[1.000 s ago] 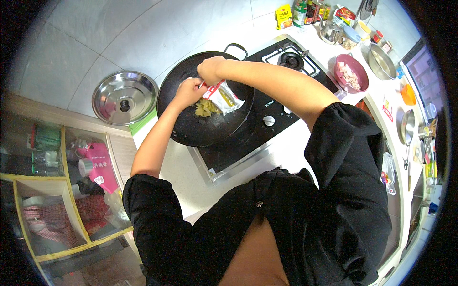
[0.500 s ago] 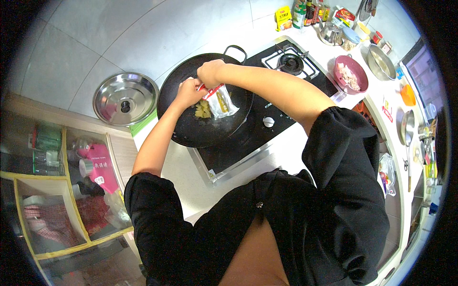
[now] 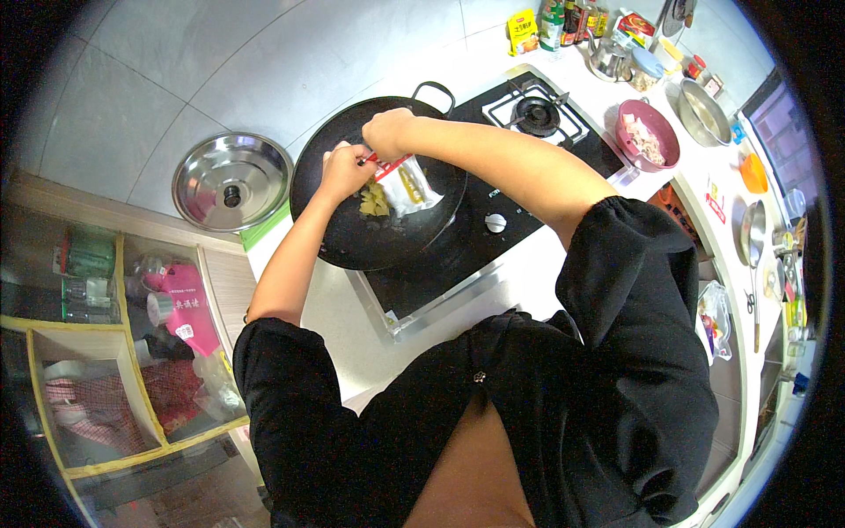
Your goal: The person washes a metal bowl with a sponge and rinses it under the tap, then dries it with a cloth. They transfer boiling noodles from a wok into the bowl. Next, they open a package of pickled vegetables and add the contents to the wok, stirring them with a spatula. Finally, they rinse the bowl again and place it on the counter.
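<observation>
Over a large black wok (image 3: 352,242), my right hand (image 3: 387,134) grips the upper end of a red-and-white food packet (image 3: 409,189) that hangs with its body down. My left hand (image 3: 345,172) is closed at the packet's upper left corner, where a small red and dark bit shows by the fingers. Yellow-green chopped pickled vegetables (image 3: 374,201) lie in the wok beside the packet. Some more of the same colour shows on or through the packet's face. My fingertips are partly hidden behind the hands.
The wok stands on a black gas hob (image 3: 422,282), right of a steel lid (image 3: 231,183). A bare burner (image 3: 537,116) is at the far right, near a pink bowl of pale meat (image 3: 647,132). Seasoning bottles (image 3: 576,22), a kettle (image 3: 609,60) and a steel basin (image 3: 702,114) line the counter.
My left hand has shifted slightly up and left, its fingers regripping at the packet's corner. The packet has moved a little; my right hand stays nearly in place.
</observation>
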`<state>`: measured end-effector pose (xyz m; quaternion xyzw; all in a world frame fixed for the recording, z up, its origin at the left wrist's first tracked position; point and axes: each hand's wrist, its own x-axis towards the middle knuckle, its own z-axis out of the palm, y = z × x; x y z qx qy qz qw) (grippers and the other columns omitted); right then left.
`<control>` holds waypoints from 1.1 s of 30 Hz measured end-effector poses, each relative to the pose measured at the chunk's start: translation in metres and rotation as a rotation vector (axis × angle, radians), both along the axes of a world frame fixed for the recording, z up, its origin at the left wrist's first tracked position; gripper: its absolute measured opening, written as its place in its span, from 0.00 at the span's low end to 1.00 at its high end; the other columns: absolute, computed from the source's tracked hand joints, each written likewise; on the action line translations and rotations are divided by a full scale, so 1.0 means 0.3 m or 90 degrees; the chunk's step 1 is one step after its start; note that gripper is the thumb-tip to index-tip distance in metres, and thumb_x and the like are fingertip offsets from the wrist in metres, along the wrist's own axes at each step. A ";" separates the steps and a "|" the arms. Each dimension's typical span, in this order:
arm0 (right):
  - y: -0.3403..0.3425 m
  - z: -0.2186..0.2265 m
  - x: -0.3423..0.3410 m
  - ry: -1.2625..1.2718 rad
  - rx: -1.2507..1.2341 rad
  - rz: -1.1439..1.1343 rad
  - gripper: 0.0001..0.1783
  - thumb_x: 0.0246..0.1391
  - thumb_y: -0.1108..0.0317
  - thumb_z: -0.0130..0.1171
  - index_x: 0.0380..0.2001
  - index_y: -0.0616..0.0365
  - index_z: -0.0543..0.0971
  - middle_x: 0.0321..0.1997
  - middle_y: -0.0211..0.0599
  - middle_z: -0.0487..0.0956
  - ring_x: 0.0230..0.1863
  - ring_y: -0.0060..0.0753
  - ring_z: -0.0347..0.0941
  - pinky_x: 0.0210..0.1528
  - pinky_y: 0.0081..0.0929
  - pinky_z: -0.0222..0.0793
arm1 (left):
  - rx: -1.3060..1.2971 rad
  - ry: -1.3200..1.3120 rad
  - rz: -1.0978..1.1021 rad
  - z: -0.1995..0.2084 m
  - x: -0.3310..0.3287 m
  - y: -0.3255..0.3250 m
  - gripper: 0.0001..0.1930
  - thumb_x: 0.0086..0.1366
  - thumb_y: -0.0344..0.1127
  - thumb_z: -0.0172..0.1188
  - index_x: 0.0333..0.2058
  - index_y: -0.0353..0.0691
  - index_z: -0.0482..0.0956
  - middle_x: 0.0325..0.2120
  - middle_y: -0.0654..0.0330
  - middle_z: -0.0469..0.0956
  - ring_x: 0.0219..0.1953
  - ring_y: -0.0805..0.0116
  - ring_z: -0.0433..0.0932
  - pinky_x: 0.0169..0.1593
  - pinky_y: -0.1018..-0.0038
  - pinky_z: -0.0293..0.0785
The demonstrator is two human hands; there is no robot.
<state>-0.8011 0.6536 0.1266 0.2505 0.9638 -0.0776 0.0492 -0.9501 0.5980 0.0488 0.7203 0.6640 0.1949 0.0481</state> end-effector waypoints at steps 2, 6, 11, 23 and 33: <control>-0.006 -0.002 -0.003 0.002 0.008 -0.003 0.13 0.38 0.64 0.56 0.28 0.60 0.78 0.33 0.46 0.77 0.37 0.41 0.75 0.36 0.33 0.71 | 0.006 -0.024 0.006 -0.015 -0.012 0.003 0.07 0.43 0.38 0.59 0.21 0.42 0.78 0.18 0.58 0.73 0.25 0.60 0.72 0.31 0.67 0.66; -0.004 -0.004 0.004 0.004 0.007 -0.013 0.13 0.38 0.65 0.55 0.28 0.60 0.78 0.33 0.46 0.77 0.37 0.41 0.75 0.36 0.33 0.71 | -0.008 -0.002 0.014 -0.018 -0.029 0.012 0.05 0.45 0.35 0.57 0.23 0.45 0.79 0.18 0.58 0.73 0.27 0.61 0.72 0.32 0.68 0.67; 0.013 -0.007 0.029 -0.019 -0.006 -0.058 0.14 0.38 0.65 0.56 0.30 0.58 0.78 0.34 0.42 0.78 0.38 0.37 0.75 0.37 0.32 0.71 | 0.007 -0.059 0.026 0.011 -0.046 -0.011 0.10 0.49 0.35 0.56 0.33 0.51 0.79 0.26 0.61 0.77 0.32 0.65 0.74 0.38 0.72 0.69; 0.019 -0.149 0.336 0.514 -0.274 -0.215 0.11 0.46 0.66 0.51 0.34 0.55 0.75 0.29 0.45 0.77 0.31 0.37 0.75 0.35 0.30 0.70 | 0.181 -0.206 0.051 0.135 -0.048 -0.134 0.10 0.52 0.28 0.55 0.35 0.38 0.77 0.31 0.56 0.77 0.34 0.70 0.76 0.41 0.77 0.69; -0.378 -0.240 1.198 0.912 -0.569 -0.562 0.07 0.46 0.71 0.53 0.31 0.58 0.74 0.27 0.28 0.74 0.29 0.16 0.68 0.32 0.18 0.66 | 0.027 -0.513 -0.295 0.306 0.671 -0.408 0.04 0.54 0.19 0.51 0.29 0.31 0.73 0.30 0.54 0.75 0.35 0.67 0.73 0.41 0.76 0.68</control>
